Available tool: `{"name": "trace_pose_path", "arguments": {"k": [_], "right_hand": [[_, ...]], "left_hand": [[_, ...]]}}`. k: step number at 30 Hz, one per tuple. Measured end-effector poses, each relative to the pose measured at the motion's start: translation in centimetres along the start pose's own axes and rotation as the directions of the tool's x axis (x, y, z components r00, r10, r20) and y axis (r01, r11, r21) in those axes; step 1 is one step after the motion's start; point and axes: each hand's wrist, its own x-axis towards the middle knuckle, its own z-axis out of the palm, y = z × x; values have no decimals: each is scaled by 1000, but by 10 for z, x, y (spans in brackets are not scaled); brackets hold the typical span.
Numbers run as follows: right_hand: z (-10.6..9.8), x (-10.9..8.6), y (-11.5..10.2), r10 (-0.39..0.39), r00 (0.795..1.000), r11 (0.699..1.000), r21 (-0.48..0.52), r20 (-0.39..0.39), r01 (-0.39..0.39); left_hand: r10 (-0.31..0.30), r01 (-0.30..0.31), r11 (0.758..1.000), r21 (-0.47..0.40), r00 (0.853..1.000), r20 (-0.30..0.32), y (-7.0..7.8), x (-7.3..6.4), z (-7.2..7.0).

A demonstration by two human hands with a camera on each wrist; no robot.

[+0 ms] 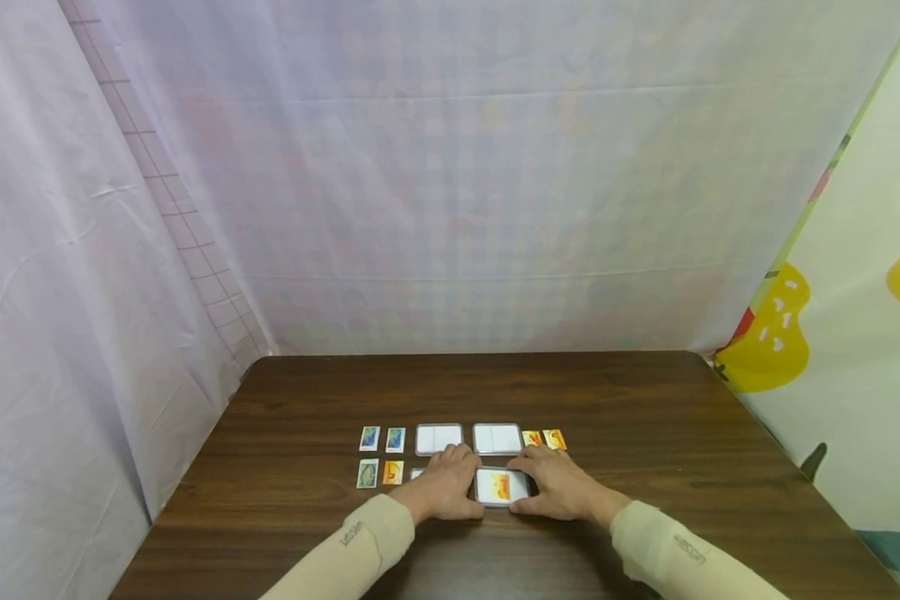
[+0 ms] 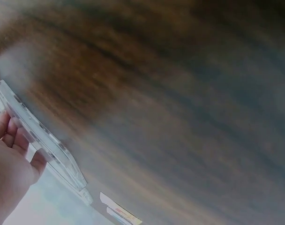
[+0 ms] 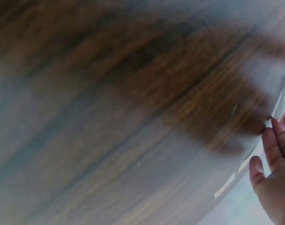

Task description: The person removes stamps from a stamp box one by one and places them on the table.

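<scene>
A clear flat plastic case (image 1: pixel 484 498) with a white insert lies near me on the table. An orange stamp (image 1: pixel 501 486) shows inside it. My left hand (image 1: pixel 444 485) is at the case's left side, thumb by the near corner, fingers at the far one. It also covers most of another case (image 1: pixel 416 472). In the left wrist view its fingertips touch the edge of a clear case (image 2: pixel 41 136). My right hand (image 1: pixel 562 483) grips the stamp case at its right end, thumb at the near edge and fingers at the far edge. The right wrist view shows only a case's edge (image 3: pixel 284 96).
Two more clear cases, a left one (image 1: pixel 438 439) and a right one (image 1: pixel 497 438), lie behind the hands. Blue stamps (image 1: pixel 395 439), a green stamp (image 1: pixel 367 473) and an orange stamp (image 1: pixel 393 472) lie to the left. Two orange stamps (image 1: pixel 553 438) lie beyond my right hand.
</scene>
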Motion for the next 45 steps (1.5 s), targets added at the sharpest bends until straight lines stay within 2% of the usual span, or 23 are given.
{"name": "trace_pose_path", "arguments": {"k": [8,18,24,35,45], "right_hand": [[0,0,0,-4,1000,1000,0,-5,4],[-8,-6,3,-29,997,999,-18,-73,28],[-10,-11,9,-23,997,999,-30,-75,20],[-18,-25,19,4,993,1000,-11,-118,-5],[-23,-43,38,11,990,1000,-11,-139,-13]], "left_hand": [[9,-9,1000,-12,1000,-8,-2,0,1],[0,0,1000,-13,1000,0,-1,-1,0],[10,-10,1000,-14,1000,-2,-1,-2,-1],[21,-21,1000,0,1000,-13,-3,-3,-1],[30,-30,1000,6,999,-14,-3,-2,0]]}}
